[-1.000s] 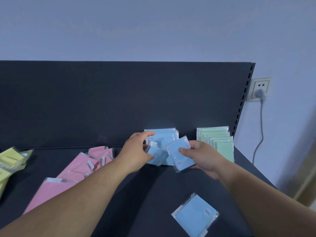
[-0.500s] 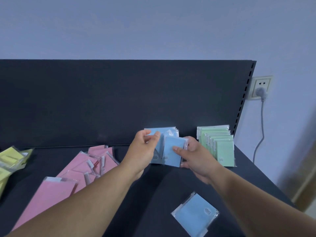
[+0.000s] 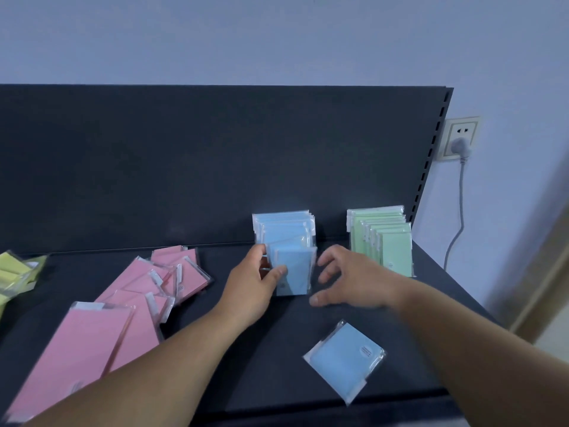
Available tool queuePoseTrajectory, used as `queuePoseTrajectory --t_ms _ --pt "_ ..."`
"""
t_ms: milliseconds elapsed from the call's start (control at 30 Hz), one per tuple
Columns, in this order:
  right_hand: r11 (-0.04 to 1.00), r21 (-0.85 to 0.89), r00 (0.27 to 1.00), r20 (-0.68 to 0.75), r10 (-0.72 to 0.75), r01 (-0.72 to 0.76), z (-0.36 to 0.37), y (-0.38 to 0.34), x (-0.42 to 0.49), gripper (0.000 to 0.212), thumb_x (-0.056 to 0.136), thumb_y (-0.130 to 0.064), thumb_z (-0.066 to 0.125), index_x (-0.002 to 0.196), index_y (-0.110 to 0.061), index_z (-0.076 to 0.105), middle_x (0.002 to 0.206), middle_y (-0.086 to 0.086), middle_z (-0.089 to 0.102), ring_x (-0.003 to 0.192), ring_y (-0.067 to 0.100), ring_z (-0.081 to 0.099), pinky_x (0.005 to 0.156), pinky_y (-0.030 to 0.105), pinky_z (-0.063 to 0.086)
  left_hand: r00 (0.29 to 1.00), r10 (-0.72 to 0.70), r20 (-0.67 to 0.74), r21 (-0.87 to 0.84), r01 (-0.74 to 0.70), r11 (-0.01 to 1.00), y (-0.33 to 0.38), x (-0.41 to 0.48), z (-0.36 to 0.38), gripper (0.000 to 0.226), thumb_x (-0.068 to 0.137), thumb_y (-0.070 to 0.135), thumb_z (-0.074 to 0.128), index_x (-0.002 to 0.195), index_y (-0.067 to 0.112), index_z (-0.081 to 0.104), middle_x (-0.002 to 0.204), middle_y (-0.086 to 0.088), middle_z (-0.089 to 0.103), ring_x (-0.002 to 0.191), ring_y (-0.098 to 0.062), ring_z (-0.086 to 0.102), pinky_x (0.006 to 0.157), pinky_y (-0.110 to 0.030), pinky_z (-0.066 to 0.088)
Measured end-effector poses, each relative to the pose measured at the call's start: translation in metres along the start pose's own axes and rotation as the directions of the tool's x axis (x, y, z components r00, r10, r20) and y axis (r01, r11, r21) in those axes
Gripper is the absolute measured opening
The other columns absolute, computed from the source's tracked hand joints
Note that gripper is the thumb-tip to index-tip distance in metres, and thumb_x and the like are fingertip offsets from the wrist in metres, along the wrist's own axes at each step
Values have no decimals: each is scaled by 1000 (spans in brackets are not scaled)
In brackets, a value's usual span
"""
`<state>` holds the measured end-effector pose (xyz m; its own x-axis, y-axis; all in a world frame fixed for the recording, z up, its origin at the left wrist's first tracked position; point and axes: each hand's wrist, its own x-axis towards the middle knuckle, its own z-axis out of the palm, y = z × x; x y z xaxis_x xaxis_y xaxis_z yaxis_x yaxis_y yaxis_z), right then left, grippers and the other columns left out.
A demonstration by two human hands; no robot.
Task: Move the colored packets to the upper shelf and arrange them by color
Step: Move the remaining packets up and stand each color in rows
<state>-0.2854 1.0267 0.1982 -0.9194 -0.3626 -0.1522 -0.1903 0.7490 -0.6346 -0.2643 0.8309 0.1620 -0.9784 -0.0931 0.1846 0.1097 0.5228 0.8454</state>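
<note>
At the far left edge of the dark shelf (image 3: pixel 271 340), a few yellow packets (image 3: pixel 15 271) lie in a loose heap. To their right, pink packets (image 3: pixel 129 306) lie flat and overlapping in a slanted spread that runs from the near left corner back towards the back panel (image 3: pixel 215 164).

The left forearm comes in from the lower left and reaches diagonally up to the middle of the shelf. The left hand (image 3: pixel 251 289) sits at the left side of the row of blue packets (image 3: pixel 281 231), which stand upright one behind another against the back panel. Its thumb lies across the face of the front blue packet (image 3: pixel 295 272) and its fingers curl behind the packet's left edge, so it pinches that packet, which tilts a little against the row.

The right hand (image 3: pixel 354 283) is just beside the row's right edge, palm down, fingers spread and lightly bent, holding nothing; whether a fingertip touches the packet is blurred. Its forearm leads away to the lower right.

In front of it, a loose blue packet (image 3: pixel 345 360) lies flat and skewed near the shelf's front edge, apart from both hands. Further right, green packets (image 3: pixel 385 241) stand in an upright row at the shelf's right end. Beyond the panel, a wall socket (image 3: pixel 460 135) has a plug in it, and a grey cord (image 3: pixel 458 217) hangs down.
</note>
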Motion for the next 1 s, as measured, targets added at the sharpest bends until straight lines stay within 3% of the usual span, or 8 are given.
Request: queuePoseTrajectory --t_ms 100,200,400,533,667,833,933,1000 --pt "945 -325 964 238 118 -35 -15 -2 -15 95 51 -56 89 130 -38 38 120 -20 48 107 8 55 96 32 46 1000 -9 22 23 8 1000 -6 1 4 27 95 30 56 121 31 52 111 16 63 99 -1 60 72 -7 38" --pt "875 -484 947 279 161 -6 -14 -2 -18 99 51 -56 89 131 -39 34 123 -15 40 115 14 49 100 36 44 999 -13 43 42 11 999 -8 2 9 29 95 33 53 124 29 52 114 13 63 100 -4 59 74 -13 39" --pt "978 -209 998 50 41 -30 -5 11 -8 67 64 -50 85 120 -35 51 115 -14 52 99 6 54 87 26 46 999 5 46 44 -7 999 -10 3 8 26 96 35 51 122 32 52 113 16 62 98 1 57 70 -6 35" --pt "979 -204 989 145 28 2 -1 14 -6 75 56 -53 88 121 -43 53 110 -21 50 91 -2 53 79 21 43 1000 4 8 18 -5 1000 -13 4 9 34 97 35 50 130 29 49 116 15 61 102 -1 55 77 -13 37" --pt "978 -207 987 157 34 -1 2 12 -3 61 56 -48 90 107 -40 56 98 -14 56 83 5 58 71 22 46 1000 9 -17 5 -9 1000 -14 3 9 34 97 34 50 130 28 50 114 14 62 102 -2 56 83 -18 40" --pt "992 -128 994 113 5 10 0 16 0 43 65 -42 86 91 -32 52 91 -11 55 73 9 51 65 24 42 999 16 -40 -34 -17 999 -18 4 8 27 96 31 52 124 30 54 108 16 65 97 5 58 79 -9 41" --pt "962 271 1000 -5 -6 7 0 20 8 25 79 -31 78 85 -24 54 86 -6 56 76 12 51 69 26 38 998 -9 -54 -94 4 996 -21 7 8 24 96 32 53 120 32 56 105 18 67 98 4 60 88 -19 46" --pt "742 671 995 -71 73 -6 5 20 15 26 86 -18 72 77 -17 47 82 4 58 78 19 56 69 32 41 998 -27 -53 -109 21 994 -22 8 8 25 97 33 52 121 32 56 105 18 66 99 2 60 87 -20 46"
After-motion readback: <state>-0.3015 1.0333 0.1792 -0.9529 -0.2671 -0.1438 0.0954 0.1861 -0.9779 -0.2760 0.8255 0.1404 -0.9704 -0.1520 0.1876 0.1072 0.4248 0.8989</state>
